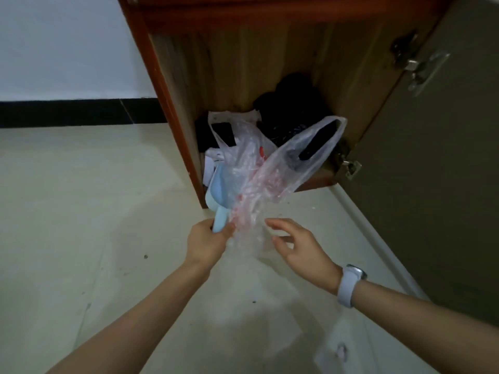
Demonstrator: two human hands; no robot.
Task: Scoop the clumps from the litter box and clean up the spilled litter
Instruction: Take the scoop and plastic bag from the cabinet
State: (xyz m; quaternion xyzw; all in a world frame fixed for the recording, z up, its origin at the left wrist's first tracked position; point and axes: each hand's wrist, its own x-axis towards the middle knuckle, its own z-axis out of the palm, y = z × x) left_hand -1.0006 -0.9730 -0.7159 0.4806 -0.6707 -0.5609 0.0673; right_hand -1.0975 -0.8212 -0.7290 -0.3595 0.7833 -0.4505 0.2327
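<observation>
You have no text here that you can read. The plastic bag (pixel 259 182) in front of the cabinet (pixel 243 63) carries red printing, but it is crumpled and blurred, so no letter or number comes clear. The watch (pixel 351 284) on your right wrist shows only its band, no dial.

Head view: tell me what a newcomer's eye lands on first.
A crinkled clear plastic bag with red print billows at centre, before an open wooden cabinet. The left hand has a closed grip on a pale blue plastic scoop and the bag; the right hand hovers open beside it.
</observation>
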